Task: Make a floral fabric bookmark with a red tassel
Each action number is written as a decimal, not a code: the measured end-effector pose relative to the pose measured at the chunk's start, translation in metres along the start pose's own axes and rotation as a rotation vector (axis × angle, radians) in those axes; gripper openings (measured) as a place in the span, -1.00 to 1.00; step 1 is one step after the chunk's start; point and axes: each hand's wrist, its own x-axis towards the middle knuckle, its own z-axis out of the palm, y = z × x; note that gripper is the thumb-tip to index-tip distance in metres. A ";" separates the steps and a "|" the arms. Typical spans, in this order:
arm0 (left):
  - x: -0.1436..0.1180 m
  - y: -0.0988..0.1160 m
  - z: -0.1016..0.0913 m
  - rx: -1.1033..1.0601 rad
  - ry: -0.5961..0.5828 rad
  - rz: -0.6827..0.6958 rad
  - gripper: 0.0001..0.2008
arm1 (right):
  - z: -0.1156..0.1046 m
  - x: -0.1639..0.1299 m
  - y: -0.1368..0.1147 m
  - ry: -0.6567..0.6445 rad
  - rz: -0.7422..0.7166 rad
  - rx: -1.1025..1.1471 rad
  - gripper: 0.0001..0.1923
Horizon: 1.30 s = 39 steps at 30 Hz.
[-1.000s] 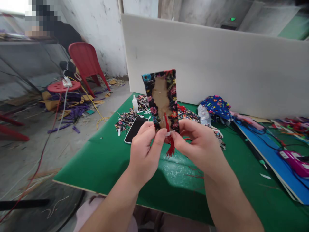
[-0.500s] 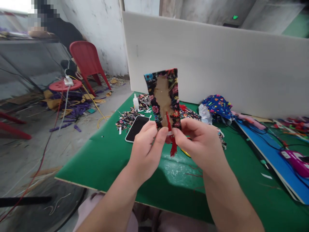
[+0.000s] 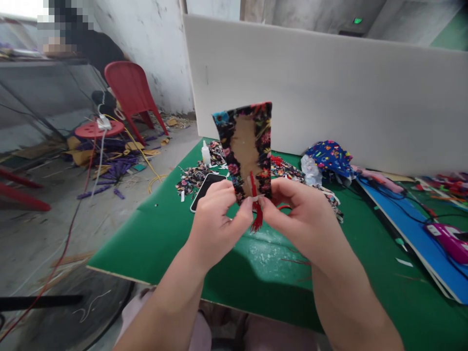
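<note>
Left hand: the left hand (image 3: 215,219) sits at centre frame, thumb and forefinger pinched narrow on the lower left corner of the fabric-covered card (image 3: 245,148).
Right hand: the right hand (image 3: 300,214) mirrors it just right of centre, fingertips closed on the card's lower right corner and on a small white strip (image 3: 257,197) that crosses the tassel's cord.
Card: held upright above the green table (image 3: 164,239), centre frame, its back toward the camera; dark floral cloth is folded over the edges and bare brown board shows in the middle.
Tassel: a red tassel (image 3: 256,214) hangs from the card's bottom edge between the two thumbs, its cord running up onto the brown board.
Behind the hands: a dark phone (image 3: 202,191) lies face up to the left, beside a heap of fabric scraps (image 3: 192,181) and a small white glue bottle (image 3: 205,155); blue patterned cloth (image 3: 329,161) lies to the right.
Right edge: a pink tool (image 3: 449,239) with a cable rests on a blue board (image 3: 409,234).
Upper left: a red chair (image 3: 127,92) and a person seated beyond it.
Risk: as I judge it, the white strip may lift or sit crooked if the pinch shifts, leaving the tassel off-centre or loose; the tassel threads could also get caught under it.
Writing: no brand or label can be read; a green lit sign at the top right is too small to make out.
</note>
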 end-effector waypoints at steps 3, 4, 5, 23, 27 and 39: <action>0.001 0.001 -0.001 0.053 0.038 0.029 -0.76 | 0.001 0.000 0.000 0.028 -0.024 -0.106 -0.89; 0.001 0.001 -0.001 0.061 0.040 0.031 -0.75 | 0.001 0.000 0.000 0.036 -0.025 -0.125 -0.88; 0.001 0.001 -0.001 0.064 0.035 0.030 -0.74 | 0.002 0.001 0.000 0.040 -0.025 -0.138 -0.87; 0.001 0.003 -0.004 -0.044 -0.119 -0.050 -0.73 | -0.008 0.003 0.003 -0.117 -0.005 0.183 -0.91; 0.000 0.004 -0.007 -0.137 -0.186 -0.134 -0.71 | -0.010 0.003 0.004 -0.140 0.053 0.290 -0.87; -0.006 0.001 -0.004 -0.292 -0.214 -0.243 -0.63 | -0.018 0.006 0.008 -0.227 0.013 0.260 -0.82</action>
